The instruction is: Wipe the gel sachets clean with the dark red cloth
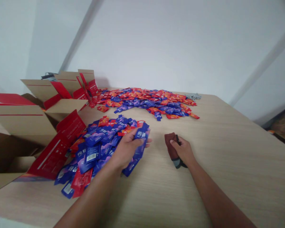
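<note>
A person's bare forearms (95,193) extend across a pale, wood-grained surface (228,158). The right grip (184,150) is clasped on a folded brown, grey and black item (171,147), apparently fabric, its thumb pressed across the brown face. To its left, the left grip (130,144) grasps a blue packet (142,136) printed with white characters, the thumb lying over its front, at the right edge of a loose heap (102,136) of mostly blue packets mixed with red and orange ones. Just beside the heap, at left, stands an opened cardboard box (59,150), its red flap leaning toward the packets; more opened boxes (40,88) stand behind it. Farther back, a wide spread (147,99) of red, orange and blue packets stretches along the surface, with a small grey item (193,96) near its right end. A plain white wall (180,47) rises behind.
</note>
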Demonstrator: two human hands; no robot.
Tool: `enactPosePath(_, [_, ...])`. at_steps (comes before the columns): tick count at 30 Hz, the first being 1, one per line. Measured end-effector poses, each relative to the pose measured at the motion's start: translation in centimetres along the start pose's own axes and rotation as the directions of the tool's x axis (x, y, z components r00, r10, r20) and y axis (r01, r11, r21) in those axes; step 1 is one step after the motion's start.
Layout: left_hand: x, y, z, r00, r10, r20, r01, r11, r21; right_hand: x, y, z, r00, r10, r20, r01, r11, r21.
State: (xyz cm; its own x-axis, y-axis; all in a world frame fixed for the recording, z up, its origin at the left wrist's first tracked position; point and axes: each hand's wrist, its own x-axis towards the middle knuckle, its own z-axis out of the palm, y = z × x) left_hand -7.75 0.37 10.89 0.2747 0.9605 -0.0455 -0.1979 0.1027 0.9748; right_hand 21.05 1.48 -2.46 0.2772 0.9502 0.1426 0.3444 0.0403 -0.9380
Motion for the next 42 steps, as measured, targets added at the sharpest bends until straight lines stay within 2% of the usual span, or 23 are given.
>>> enactPosePath(3, [-0.1, 3.1, -3.9, 0.993, 0.080, -0.086, -0.056, 0.965, 0.255, 0.1, -0.1, 0.0, 1.000, -0.012, 0.005, 0.012, 1.000, -0.012])
enactPosePath(5, [0.1, 4.1, -6.6, 0.974, 0.163, -0.156, -0.066, 0.867, 0.494, 0.0, -0.4, 0.0, 1.000, -0.023, 0.014, 0.024, 1.000, -0.021])
enactPosePath(7, [0.5, 4.2, -9.2, 0.924, 0.326, -0.200, -0.073, 0.664, 0.744, -0.2, -0.9, 0.1, 0.999, -0.036, 0.023, 0.037, 0.999, -0.032])
enactPosePath(9, [1.1, 3.7, -11.2, 0.909, 0.399, -0.122, -0.053, 0.401, 0.914, -0.4, -1.3, 0.1, 0.998, -0.047, 0.032, 0.049, 0.998, -0.049])
enactPosePath(11, [1.6, 2.7, -12.3, 0.910, 0.412, -0.051, -0.016, 0.158, 0.987, -0.6, -1.7, 0.1, 0.997, -0.065, 0.037, 0.067, 0.995, -0.077])
enactPosePath(12, [1.8, 2.2, -12.4, 0.905, 0.423, -0.038, 0.005, 0.077, 0.997, -0.6, -1.8, 0.2, 0.996, -0.076, 0.038, 0.079, 0.993, -0.092])
enactPosePath(14, [2.2, 1.2, -11.4, 0.899, 0.439, 0.000, 0.001, -0.003, 1.000, -0.6, -1.9, 0.2, 0.995, -0.095, 0.038, 0.099, 0.988, -0.114])
enactPosePath(16, [2.8, 0.4, -9.2, 0.895, 0.439, 0.077, -0.086, 0.000, 0.996, -0.6, -1.8, 0.2, 0.994, -0.101, 0.039, 0.105, 0.987, -0.123])
enactPosePath(18, [4.1, -0.3, -6.2, 0.886, 0.428, 0.180, -0.219, 0.043, 0.975, -0.5, -1.6, 0.2, 0.994, -0.099, 0.043, 0.104, 0.987, -0.120])
enactPosePath(20, [6.3, -1.1, -2.8, 0.876, 0.404, 0.263, -0.337, 0.122, 0.934, -0.4, -1.4, 0.2, 0.994, -0.100, 0.045, 0.104, 0.989, -0.106])
enactPosePath(21, [7.8, -1.6, -1.3, 0.878, 0.398, 0.267, -0.356, 0.171, 0.919, -0.4, -1.3, 0.1, 0.994, -0.100, 0.045, 0.104, 0.990, -0.095])
enactPosePath(24, [13.2, -3.6, 2.7, 0.952, 0.272, 0.140, -0.229, 0.332, 0.915, -0.3, -1.1, 0.2, 0.994, -0.099, 0.044, 0.102, 0.993, -0.067])
enactPosePath(27, [18.9, -5.9, 5.4, 0.976, 0.213, 0.035, -0.113, 0.368, 0.923, -0.2, -1.1, 0.3, 0.994, -0.095, 0.044, 0.097, 0.994, -0.045])
enactPosePath(30, [23.3, -8.0, 6.8, 0.978, 0.175, -0.114, 0.039, 0.383, 0.923, -0.1, -1.3, 0.4, 0.993, -0.109, 0.035, 0.110, 0.993, -0.031])
enactPosePath(34, [26.9, -9.9, 7.9, 0.938, 0.180, -0.297, 0.208, 0.395, 0.895, 0.1, -1.6, 0.4, 0.994, -0.099, 0.040, 0.099, 0.995, -0.009])
enactPosePath(37, [28.7, -10.5, 8.3, 0.914, 0.182, -0.362, 0.263, 0.412, 0.872, 0.2, -1.6, 0.4, 0.994, -0.104, 0.037, 0.105, 0.994, -0.026])
enactPosePath(42, [30.8, -9.8, 7.7, 0.907, 0.075, -0.415, 0.334, 0.473, 0.815, 0.3, -1.5, 0.4, 0.993, -0.111, 0.028, 0.112, 0.993, -0.045])
